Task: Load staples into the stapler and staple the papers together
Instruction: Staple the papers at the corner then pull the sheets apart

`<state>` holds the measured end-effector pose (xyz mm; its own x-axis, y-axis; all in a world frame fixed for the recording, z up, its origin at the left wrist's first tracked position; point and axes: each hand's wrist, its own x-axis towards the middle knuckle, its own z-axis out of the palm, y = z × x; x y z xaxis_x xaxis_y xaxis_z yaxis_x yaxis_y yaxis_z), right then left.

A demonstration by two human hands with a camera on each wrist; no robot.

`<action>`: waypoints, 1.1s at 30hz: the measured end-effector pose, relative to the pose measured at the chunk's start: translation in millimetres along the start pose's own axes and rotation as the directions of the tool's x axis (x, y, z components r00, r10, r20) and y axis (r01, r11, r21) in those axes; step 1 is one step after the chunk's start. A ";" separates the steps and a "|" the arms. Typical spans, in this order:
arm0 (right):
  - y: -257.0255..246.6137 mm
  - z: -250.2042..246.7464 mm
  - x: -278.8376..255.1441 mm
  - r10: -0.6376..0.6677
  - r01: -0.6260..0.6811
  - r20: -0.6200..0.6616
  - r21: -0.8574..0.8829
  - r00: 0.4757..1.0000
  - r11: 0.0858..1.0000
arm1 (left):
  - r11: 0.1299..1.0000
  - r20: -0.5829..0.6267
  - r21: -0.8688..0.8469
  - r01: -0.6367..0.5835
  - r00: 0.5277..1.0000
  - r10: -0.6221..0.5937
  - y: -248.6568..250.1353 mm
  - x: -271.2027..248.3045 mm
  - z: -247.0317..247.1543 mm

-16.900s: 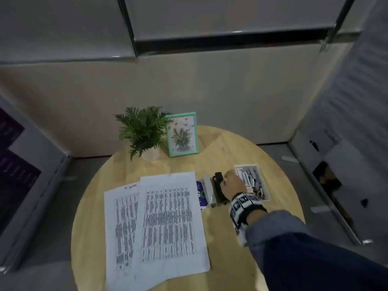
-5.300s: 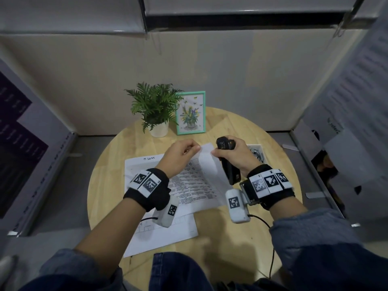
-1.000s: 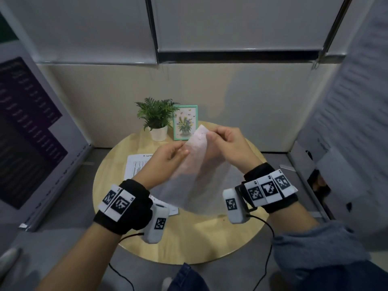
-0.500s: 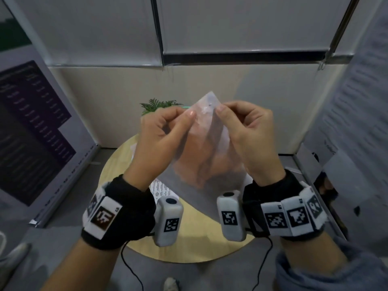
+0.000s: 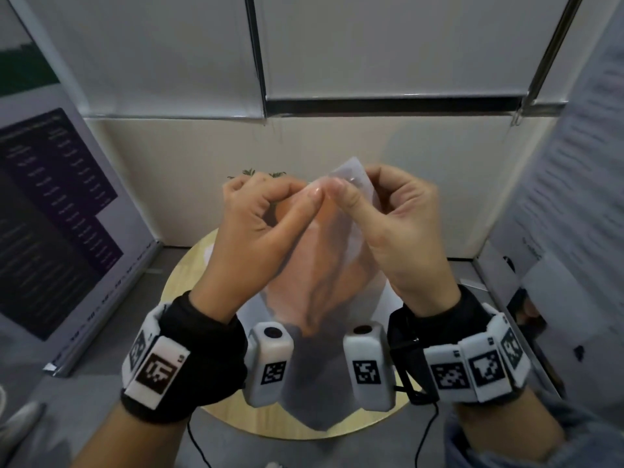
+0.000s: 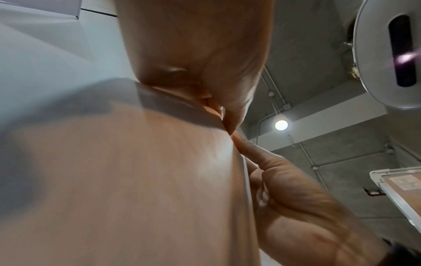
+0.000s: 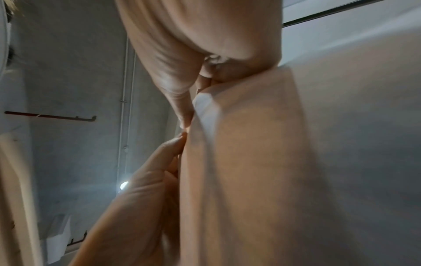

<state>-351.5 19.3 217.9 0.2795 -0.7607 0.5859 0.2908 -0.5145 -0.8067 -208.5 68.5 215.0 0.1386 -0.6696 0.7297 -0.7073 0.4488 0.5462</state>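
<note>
round light-wood table [image 5: 189, 282] seen at lower centre, behind the hands | thin white papers [image 5: 332, 275] held upright at frame centre, long axis vertical, hanging below the grip | top corner pinched by left hand [image 5: 256, 231] and right hand [image 5: 405, 228], thumbs touching | small staple [image 5: 353, 179] seen just beside right thumb

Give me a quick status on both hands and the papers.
Left hand and right hand both pinch the papers at the top corner, lifted above the table. Nothing in the way. Stapler not in view.
</note>
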 end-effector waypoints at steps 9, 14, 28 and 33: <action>16.3 2.3 2.6 0.048 -0.049 -0.053 -0.006 0.997 0.999 | 1.000 0.059 -0.002 -0.014 0.998 0.014 -10.2 -0.6 2.1; 26.8 12.0 4.3 0.069 -0.068 0.012 -0.039 0.998 0.997 | 0.995 0.075 -0.076 0.072 0.995 -0.066 -25.5 -7.3 -7.5; 128.4 80.6 -4.8 0.430 -0.330 0.476 -0.282 0.767 0.901 | 0.911 0.149 0.129 0.392 0.900 -0.409 -132.3 -58.7 -127.9; 200.1 144.1 -23.1 0.555 -0.304 0.489 -0.502 0.673 0.810 | 0.784 -0.109 0.402 0.473 0.875 -0.472 -200.9 -92.2 -223.5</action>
<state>-167.9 -9.0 54.1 0.7966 -0.6042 -0.0159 -0.3088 -0.3843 -0.8700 75.8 172.3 130.0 0.5309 -0.7328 0.4257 -0.7676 -0.2029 0.6080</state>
